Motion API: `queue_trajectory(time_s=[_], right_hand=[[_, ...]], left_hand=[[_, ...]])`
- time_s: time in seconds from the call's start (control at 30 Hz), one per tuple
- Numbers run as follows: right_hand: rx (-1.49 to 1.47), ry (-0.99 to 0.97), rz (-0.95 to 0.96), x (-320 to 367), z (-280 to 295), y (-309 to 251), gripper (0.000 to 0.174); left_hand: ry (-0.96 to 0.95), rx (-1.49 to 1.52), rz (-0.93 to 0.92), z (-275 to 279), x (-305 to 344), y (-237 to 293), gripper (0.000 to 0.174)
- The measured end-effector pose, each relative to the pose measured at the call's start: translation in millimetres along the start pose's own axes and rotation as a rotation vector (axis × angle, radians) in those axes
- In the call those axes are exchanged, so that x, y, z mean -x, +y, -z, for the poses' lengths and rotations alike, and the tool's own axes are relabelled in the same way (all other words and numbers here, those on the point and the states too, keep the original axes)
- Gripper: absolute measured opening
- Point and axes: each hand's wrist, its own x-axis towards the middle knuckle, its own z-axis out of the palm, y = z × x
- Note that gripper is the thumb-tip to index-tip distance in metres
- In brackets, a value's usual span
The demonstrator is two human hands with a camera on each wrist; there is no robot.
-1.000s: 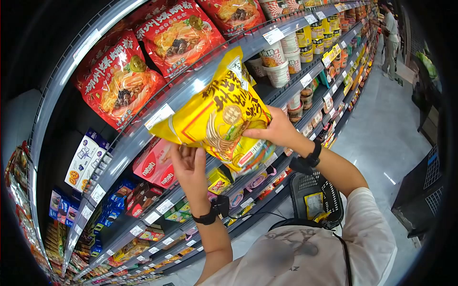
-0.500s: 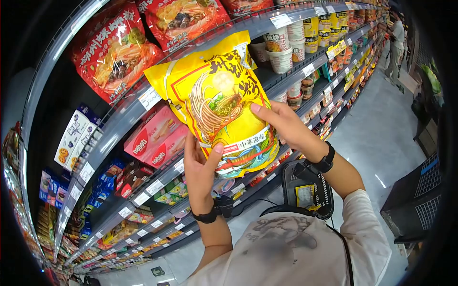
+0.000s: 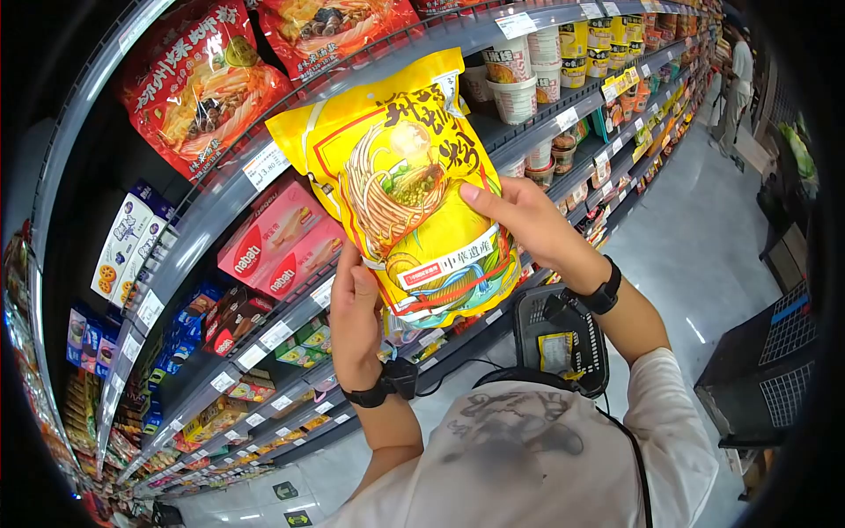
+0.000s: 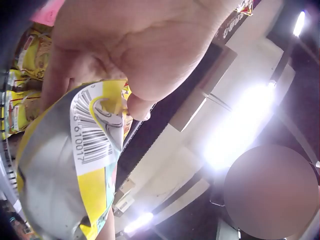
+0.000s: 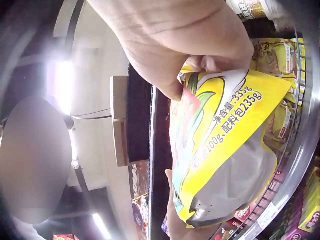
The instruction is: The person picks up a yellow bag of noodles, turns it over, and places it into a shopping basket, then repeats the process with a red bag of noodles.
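Observation:
A large yellow noodle bag [image 3: 409, 189], printed with a bowl of noodles and dark lettering, is held up with its front towards the head camera. My right hand [image 3: 532, 224] grips its right edge, thumb on the printed front and fingers behind. At the lower left edge, my left hand [image 3: 354, 321] holds the bag between thumb and fingers. The left wrist view shows a barcode [image 4: 92, 132] on the bag's underside beside the left palm. In the right wrist view, weight lettering [image 5: 225, 125] runs along the yellow bottom, next to a grey base [image 5: 240, 175].
Red noodle bags [image 3: 207, 97] stand on the shelf behind at upper left. Pink wafer boxes [image 3: 282, 242] sit one level lower, with noodle cups [image 3: 512, 84] to the right. A black shopping basket [image 3: 528, 330] holding a yellow packet is below. Another person [image 3: 738, 84] stands far down the aisle.
The bag has turned from a tilt to face the head camera more squarely. My left hand, earlier below it with fingers loose, has come to its lower left edge; my right hand stays at the right edge.

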Motion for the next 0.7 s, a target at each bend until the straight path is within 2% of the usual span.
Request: queue_trajectory(time_s=[0.47,0.7], right_hand=[[-0.047,0.031,-0.031,3,6,4,0.040],[-0.050,0.049,-0.051,11,13,12,0.041]], left_hand=[[0.029,0.010,0.042,-13,-7,-2,0.066],[0.011,0.163,0.116,-16,-5,-16,0.060]])
